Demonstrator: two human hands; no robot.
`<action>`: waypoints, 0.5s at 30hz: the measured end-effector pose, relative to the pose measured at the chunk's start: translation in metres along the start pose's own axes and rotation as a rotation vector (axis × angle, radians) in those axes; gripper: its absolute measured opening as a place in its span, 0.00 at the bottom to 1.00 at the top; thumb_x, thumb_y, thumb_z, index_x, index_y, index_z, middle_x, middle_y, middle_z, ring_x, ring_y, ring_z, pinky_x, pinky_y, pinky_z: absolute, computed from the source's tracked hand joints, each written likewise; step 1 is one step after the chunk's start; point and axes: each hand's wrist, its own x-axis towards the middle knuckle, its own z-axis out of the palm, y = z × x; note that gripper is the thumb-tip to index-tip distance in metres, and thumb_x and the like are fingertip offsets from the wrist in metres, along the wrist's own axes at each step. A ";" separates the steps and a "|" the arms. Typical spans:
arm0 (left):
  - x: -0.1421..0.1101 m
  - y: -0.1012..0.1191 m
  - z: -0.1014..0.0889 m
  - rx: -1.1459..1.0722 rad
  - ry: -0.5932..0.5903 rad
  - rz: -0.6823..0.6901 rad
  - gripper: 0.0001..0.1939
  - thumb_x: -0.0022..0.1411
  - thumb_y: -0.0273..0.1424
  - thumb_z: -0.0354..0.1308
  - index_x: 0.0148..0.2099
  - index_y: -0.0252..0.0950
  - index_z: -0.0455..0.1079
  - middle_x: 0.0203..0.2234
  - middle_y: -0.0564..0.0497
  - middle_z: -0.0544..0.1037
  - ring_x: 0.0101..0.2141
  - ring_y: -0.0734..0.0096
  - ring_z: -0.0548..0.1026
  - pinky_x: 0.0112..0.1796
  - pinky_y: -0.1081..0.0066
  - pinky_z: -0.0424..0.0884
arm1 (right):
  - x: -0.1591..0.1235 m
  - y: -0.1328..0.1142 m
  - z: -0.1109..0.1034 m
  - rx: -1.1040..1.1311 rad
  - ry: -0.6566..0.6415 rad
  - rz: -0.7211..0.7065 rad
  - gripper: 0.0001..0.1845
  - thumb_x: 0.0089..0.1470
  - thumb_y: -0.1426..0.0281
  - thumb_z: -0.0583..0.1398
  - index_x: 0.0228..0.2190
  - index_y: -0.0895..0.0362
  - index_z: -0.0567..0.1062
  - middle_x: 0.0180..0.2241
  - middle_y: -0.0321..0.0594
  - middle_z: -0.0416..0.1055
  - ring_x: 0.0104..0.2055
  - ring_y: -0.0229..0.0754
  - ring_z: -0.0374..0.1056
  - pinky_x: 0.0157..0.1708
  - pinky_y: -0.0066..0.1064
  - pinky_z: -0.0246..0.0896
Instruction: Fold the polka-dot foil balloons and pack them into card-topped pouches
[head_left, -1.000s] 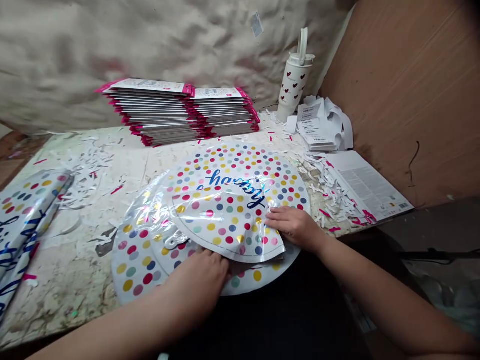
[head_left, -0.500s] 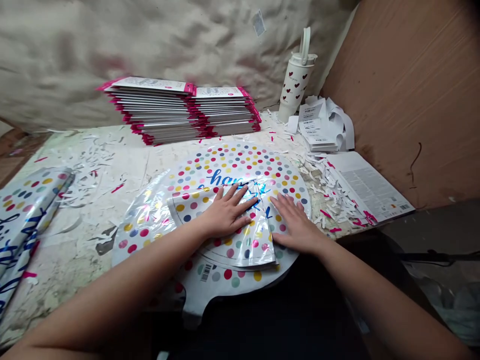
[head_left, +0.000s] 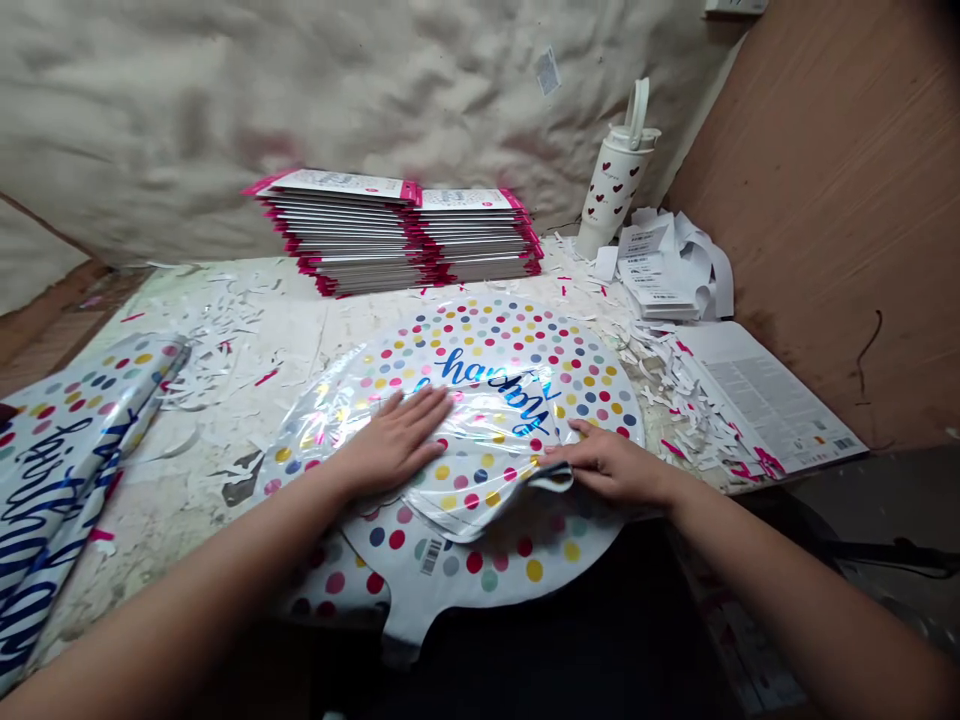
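Note:
A flat, uninflated foil balloon (head_left: pixel 517 325) with coloured dots and blue "happy" lettering lies before me, its neck (head_left: pixel 409 620) hanging over the table's front edge. On top of it is a folded part of dotted foil (head_left: pixel 465 490); whether it belongs to the same balloon I cannot tell. My left hand (head_left: pixel 394 445) lies flat on the foil, fingers stretched out. Closed on the folded foil's right edge, my right hand (head_left: pixel 619 465) lifts and curls that edge between thumb and fingers.
Stacked pink-edged packets (head_left: pixel 360 230) stand at the back. A white heart-patterned tumbler (head_left: pixel 615 190), a label stack (head_left: pixel 652 270), paper scraps (head_left: pixel 682 400) and a printed card (head_left: pixel 780 390) are to the right. Folded dotted foil (head_left: pixel 67 450) lies on the left.
My left hand has slid left across the foil. My right hand has gone from lying open to gripping the folded foil's right edge, which now curls up. The view has shifted slightly.

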 end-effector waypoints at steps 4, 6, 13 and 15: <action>-0.034 -0.036 -0.011 -0.083 -0.036 -0.139 0.27 0.66 0.43 0.35 0.65 0.43 0.41 0.63 0.52 0.46 0.61 0.61 0.45 0.58 0.53 0.42 | 0.029 -0.007 -0.007 0.156 0.197 0.478 0.20 0.57 0.58 0.49 0.22 0.56 0.70 0.21 0.36 0.71 0.25 0.41 0.69 0.28 0.33 0.66; -0.036 -0.031 -0.022 -0.166 0.028 -0.252 0.26 0.66 0.43 0.34 0.63 0.41 0.48 0.61 0.51 0.52 0.60 0.61 0.51 0.57 0.56 0.50 | 0.047 -0.006 -0.007 0.195 0.263 0.662 0.21 0.56 0.57 0.48 0.20 0.55 0.66 0.16 0.34 0.66 0.18 0.39 0.65 0.19 0.30 0.62; -0.019 0.064 -0.014 -0.033 0.206 -0.001 0.28 0.66 0.41 0.37 0.63 0.32 0.48 0.61 0.44 0.50 0.61 0.59 0.47 0.58 0.57 0.50 | 0.073 0.000 -0.014 0.082 0.281 0.821 0.20 0.54 0.56 0.52 0.21 0.56 0.71 0.14 0.39 0.67 0.15 0.43 0.66 0.15 0.32 0.60; -0.018 0.076 0.003 -0.020 0.100 0.043 0.31 0.65 0.43 0.38 0.64 0.28 0.46 0.61 0.40 0.49 0.60 0.55 0.47 0.57 0.54 0.51 | 0.067 -0.010 -0.013 -0.015 0.349 0.823 0.18 0.55 0.57 0.52 0.30 0.57 0.73 0.25 0.47 0.73 0.27 0.50 0.72 0.24 0.37 0.65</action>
